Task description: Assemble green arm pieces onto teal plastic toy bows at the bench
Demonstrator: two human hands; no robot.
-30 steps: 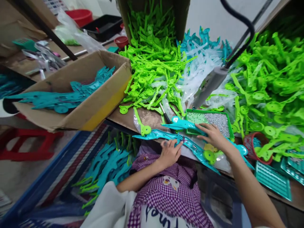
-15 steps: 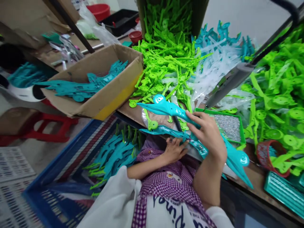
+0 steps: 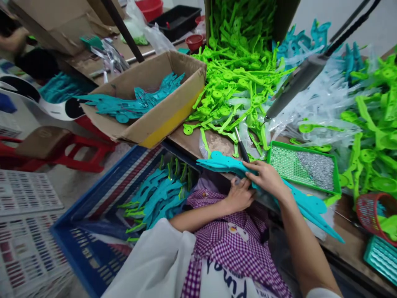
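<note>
A long teal plastic toy shell (image 3: pixel 223 162), with a pointed end at each side, lies at the table's front edge, its two halves together. My right hand (image 3: pixel 266 178) grips the shell's middle from above, fingers bent over its far side. Against the near side, my left hand (image 3: pixel 240 195) has its fingers curled at the shell's edge; the fingertips are partly hidden. Just beyond stands a green perforated tray (image 3: pixel 281 163) holding small silver screws (image 3: pixel 316 167). A black-handled screwdriver (image 3: pixel 243 151) lies behind the shell.
A grey electric screwdriver (image 3: pixel 294 89) hangs over heaped lime-green plastic parts (image 3: pixel 229 91). On the left, a cardboard box (image 3: pixel 173 118) holds teal shells. Below it, a blue crate (image 3: pixel 77 207) contains teal and green pieces. A red basket (image 3: pixel 369 213) stands right.
My right hand has lowered the upper shell half onto the lower one, hiding its inside with the wires. My left hand stays at the near side. The view has shifted left.
</note>
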